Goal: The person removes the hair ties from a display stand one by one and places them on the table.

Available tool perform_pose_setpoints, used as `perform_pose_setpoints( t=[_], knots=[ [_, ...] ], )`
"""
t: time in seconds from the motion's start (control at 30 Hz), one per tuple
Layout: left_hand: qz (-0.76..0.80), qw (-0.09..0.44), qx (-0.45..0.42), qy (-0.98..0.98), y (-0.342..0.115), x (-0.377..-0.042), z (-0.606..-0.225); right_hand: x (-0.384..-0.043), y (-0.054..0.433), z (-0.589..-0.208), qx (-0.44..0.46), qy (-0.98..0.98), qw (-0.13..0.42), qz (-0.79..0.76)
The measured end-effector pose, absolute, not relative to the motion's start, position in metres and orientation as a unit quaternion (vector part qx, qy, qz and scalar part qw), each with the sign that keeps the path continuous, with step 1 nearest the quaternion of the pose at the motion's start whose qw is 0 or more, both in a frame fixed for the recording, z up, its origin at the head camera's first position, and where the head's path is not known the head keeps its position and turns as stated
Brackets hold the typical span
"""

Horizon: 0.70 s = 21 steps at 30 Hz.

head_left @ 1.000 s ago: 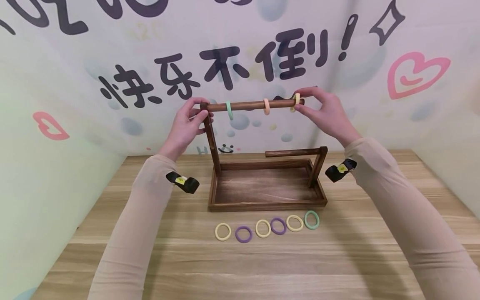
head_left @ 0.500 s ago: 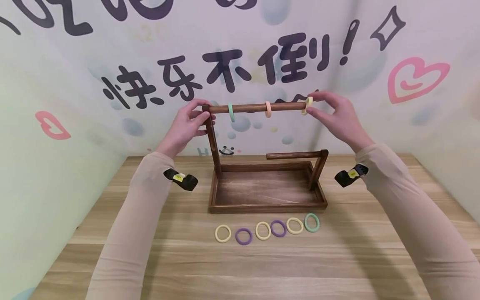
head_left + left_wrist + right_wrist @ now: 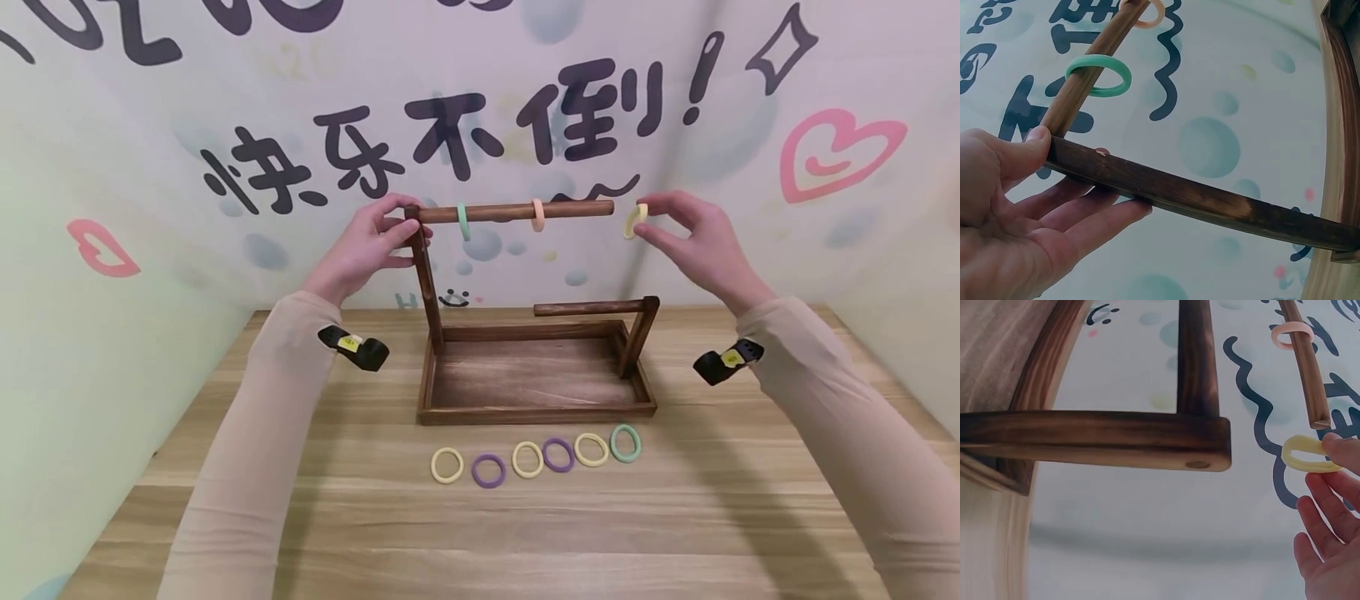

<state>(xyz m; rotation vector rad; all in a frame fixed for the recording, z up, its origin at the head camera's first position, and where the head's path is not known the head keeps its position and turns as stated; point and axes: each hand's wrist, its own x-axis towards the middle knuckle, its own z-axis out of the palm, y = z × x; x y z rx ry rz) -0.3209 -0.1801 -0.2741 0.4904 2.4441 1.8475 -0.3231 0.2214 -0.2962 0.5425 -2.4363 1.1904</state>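
My left hand [image 3: 363, 246] grips the top corner of the tall post [image 3: 426, 287] of a dark wooden rack, thumb on the near side and fingers behind. From that corner a round rod [image 3: 495, 214] runs right, bearing a green hair tie [image 3: 462, 225] and a peach hair tie [image 3: 537, 217]. My right hand [image 3: 701, 242] pinches a yellow hair tie [image 3: 1310, 466] between thumb and fingertips. This tie is off the rod, a little beyond its free right end. In the right wrist view it looks slightly flattened, and the other fingers are spread loosely.
The rack's tray base [image 3: 536, 414] stands on the wood-grain table [image 3: 525, 542]. A lower arm [image 3: 592, 308] points left from a short post at its right. In front lie several yellow, purple and green hair ties [image 3: 488, 485] in a row. A printed cloth hangs behind.
My right hand has drawn the yellow hair tie rightward along the rod and off its free end. My left hand stays on the post's top; the green and peach ties remain on the rod.
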Motion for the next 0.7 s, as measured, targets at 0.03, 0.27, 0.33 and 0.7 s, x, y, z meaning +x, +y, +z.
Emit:
perform_pose_setpoints(
  t=[0.03,0.27,0.33,0.7],
  knots=[
    [0.594,0.022,0.158,0.788,-0.180,-0.321,-0.274,-0.321,0.223,-0.297,0.192,-0.866,0.184,0.424],
    [0.594,0.034,0.157,0.788,-0.180,-0.324,-0.274,-0.310,0.227,-0.302,0.201,-0.868,0.174,0.419],
    [0.594,0.036,0.157,0.788,-0.180,-0.324,-0.273,-0.307,0.226,-0.302,0.207,-0.868,0.175,0.416],
    [0.595,0.042,0.152,0.788,-0.182,-0.322,-0.270,-0.296,0.221,-0.307,0.222,-0.870,0.170,0.406]
  ],
)
